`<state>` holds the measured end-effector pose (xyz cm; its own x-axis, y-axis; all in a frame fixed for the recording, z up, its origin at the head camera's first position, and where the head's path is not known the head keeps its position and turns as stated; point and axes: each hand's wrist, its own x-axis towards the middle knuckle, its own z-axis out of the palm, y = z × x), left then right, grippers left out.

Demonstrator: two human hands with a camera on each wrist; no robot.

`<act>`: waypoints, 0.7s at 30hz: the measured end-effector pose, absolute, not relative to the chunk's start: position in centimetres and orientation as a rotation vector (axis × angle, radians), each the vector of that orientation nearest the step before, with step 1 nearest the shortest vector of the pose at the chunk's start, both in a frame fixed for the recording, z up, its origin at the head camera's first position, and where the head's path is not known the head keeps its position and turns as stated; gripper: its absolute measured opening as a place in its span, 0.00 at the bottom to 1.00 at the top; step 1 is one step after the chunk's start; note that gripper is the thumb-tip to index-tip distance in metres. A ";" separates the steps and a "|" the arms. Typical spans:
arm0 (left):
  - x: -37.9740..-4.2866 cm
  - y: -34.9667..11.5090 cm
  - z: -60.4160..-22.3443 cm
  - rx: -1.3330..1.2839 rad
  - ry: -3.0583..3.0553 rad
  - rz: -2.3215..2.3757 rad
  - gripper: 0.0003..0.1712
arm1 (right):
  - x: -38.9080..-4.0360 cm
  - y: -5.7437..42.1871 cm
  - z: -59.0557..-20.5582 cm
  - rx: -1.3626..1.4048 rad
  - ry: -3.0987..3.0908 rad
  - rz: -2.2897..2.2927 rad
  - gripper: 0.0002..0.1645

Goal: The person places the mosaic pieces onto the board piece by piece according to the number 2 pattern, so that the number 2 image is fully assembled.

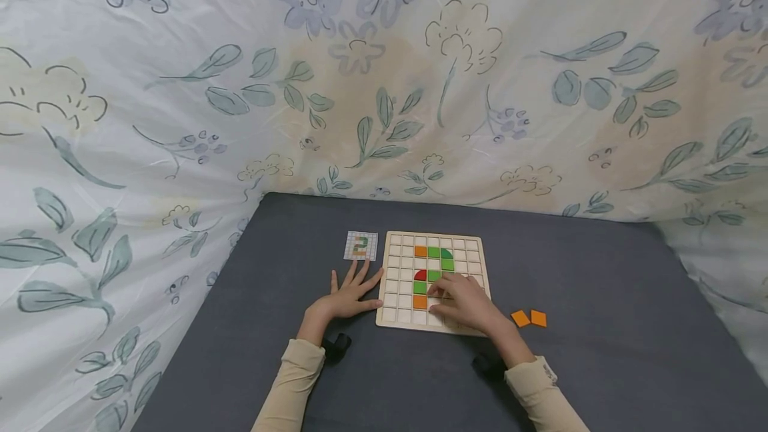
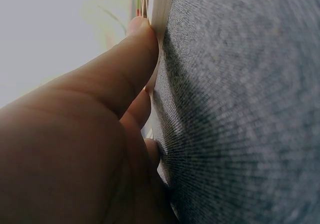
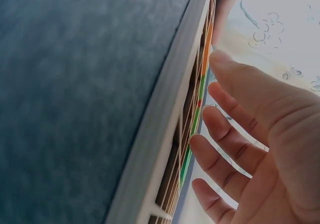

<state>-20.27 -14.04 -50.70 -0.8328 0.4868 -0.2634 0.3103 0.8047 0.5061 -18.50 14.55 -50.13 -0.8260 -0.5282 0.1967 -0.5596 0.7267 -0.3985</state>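
A pale wooden grid board [image 1: 393, 292] lies on the dark cloth, holding square and rounded tiles in several cells. In the upper rows are an orange tile [image 1: 421, 251], green tiles [image 1: 433, 253] and a darker green rounded tile [image 1: 447, 254]. Lower down sit a red rounded tile [image 1: 421, 276] and another orange tile [image 1: 419, 301]. My left hand [image 1: 348, 299] is spread flat, its thumb against the board's left edge. Above the board's right half hovers my right hand [image 1: 462, 299], fingers loosely bent and holding nothing; its thumb tip is close to the lower orange tile.
A small pattern card [image 1: 360, 246] with a coloured figure 2 lies beyond the left fingertips. Two loose orange tiles [image 1: 539, 319] rest right of the board, near the right wrist. Flowered fabric [image 1: 384, 85] hangs behind the dark cloth [image 1: 576, 272].
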 end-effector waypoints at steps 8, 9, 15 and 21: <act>-20.2 -14.0 -50.7 0.598 2.617 0.638 0.41 | -18.6 15.8 -50.1 0.918 -2.822 0.697 0.14; -20.2 -14.0 -50.8 0.598 2.619 0.638 0.41 | -18.6 16.0 -50.1 0.925 -2.819 0.696 0.14; -20.2 -13.9 -50.8 0.598 2.623 0.643 0.41 | -18.4 17.2 -50.2 0.906 -2.837 0.709 0.15; -20.1 -13.8 -50.7 0.598 2.620 0.643 0.41 | -17.9 18.3 -49.8 0.899 -2.810 0.717 0.17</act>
<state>-20.15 -13.82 -50.65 -0.8388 0.4820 -0.2532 0.3101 0.8051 0.5056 -17.88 18.35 -49.76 -0.8197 -0.5217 0.2366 -0.5713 0.7139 -0.4049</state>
